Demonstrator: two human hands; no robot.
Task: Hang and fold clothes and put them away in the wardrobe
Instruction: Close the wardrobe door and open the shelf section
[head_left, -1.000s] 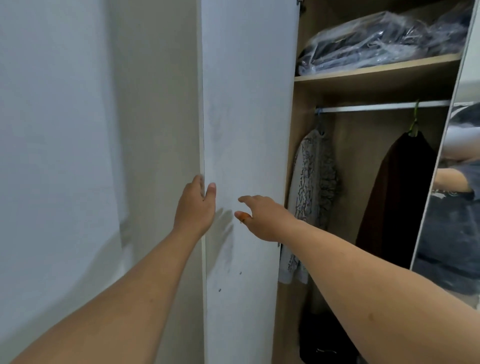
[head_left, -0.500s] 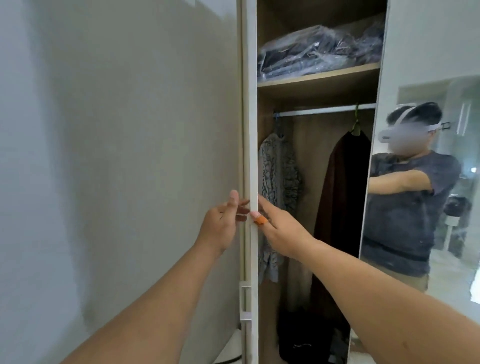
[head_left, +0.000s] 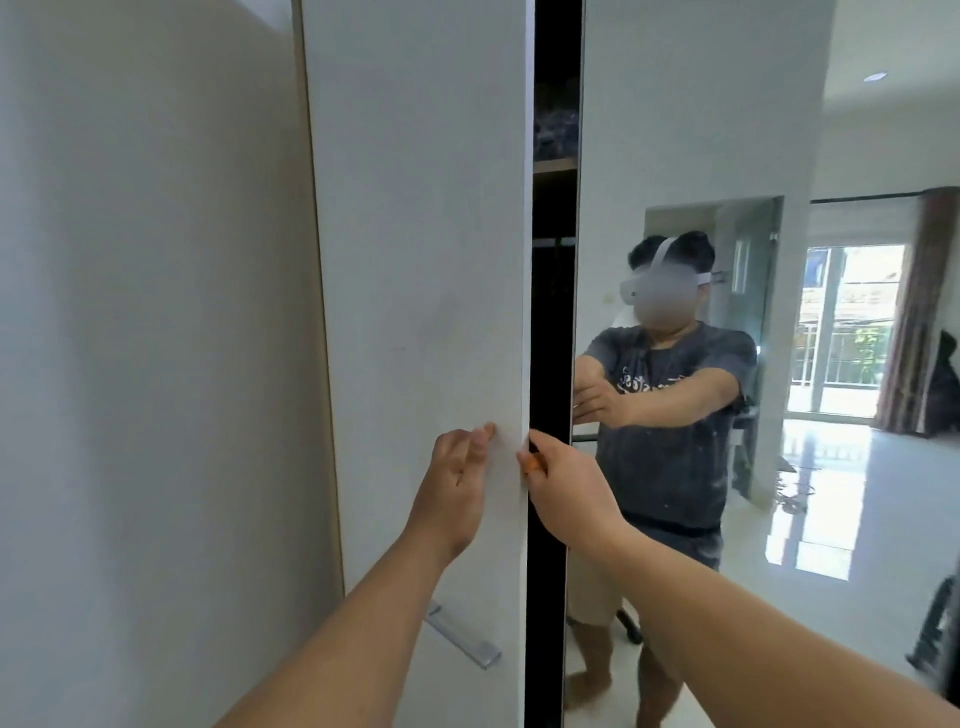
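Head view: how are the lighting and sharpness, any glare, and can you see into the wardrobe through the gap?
Head view: daylight is even on the white door, and both the left hand and right hand look sharp; the mirror door reflects a bright window and glaring floor; the gap is nearly black, with only a shelf edge and a dim bundle showing; wide-angle bending tilts the door edges.
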